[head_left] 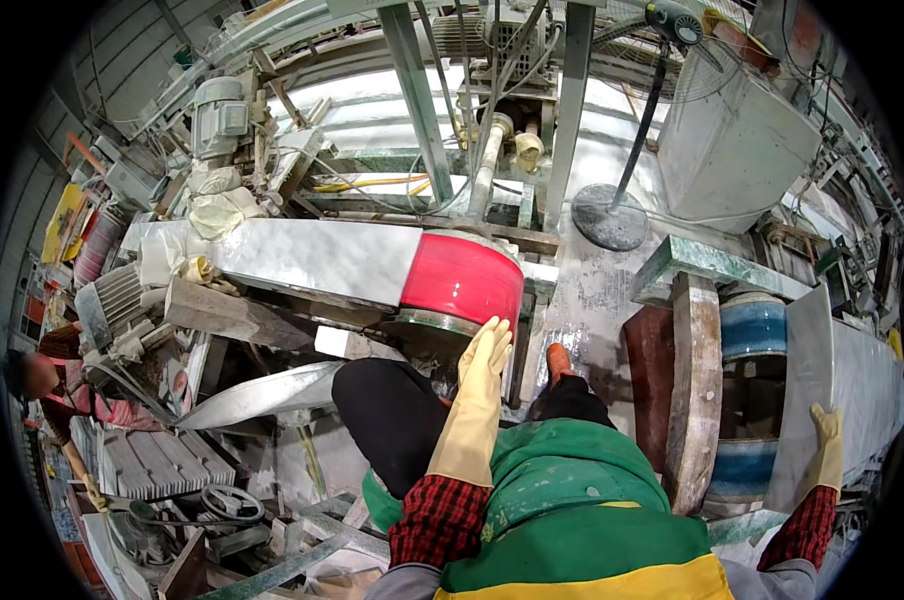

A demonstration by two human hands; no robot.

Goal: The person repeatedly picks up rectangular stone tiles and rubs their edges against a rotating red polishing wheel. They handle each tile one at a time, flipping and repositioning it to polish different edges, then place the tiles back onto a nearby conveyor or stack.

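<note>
The person's left hand (484, 362), in a long yellow rubber glove, lay flat with its fingers straight and together against the lower edge of the red roller (462, 280); it gripped nothing, only pressed on the drum. The red roller sat at the near end of a grey marble slab (307, 258), which ran away from the roller toward the left side of the view. Above the roller stood the machine's steel frame posts (419, 100) with cables and hoses hanging between them.

The right hand (827, 425), also gloved in yellow, rested on the near edge of a second grey stone slab (842, 375), far to the right of the red roller. Whether its fingers curled round the slab's edge or only lay against it could not be told. Just left of that slab a blue-banded roller (752, 325) sat behind a thick upright wooden plank (694, 385).

Between the red roller and the plank, the person's orange shoe (559, 360) stood on the wet, pale floor (597, 290). A round fan base (610, 215) rested on that floor beyond the roller, beside a large grey metal bin (732, 140) whose contents were hidden. Far left of the roller, another person (47, 385) bent over near an electric motor (112, 295).
</note>
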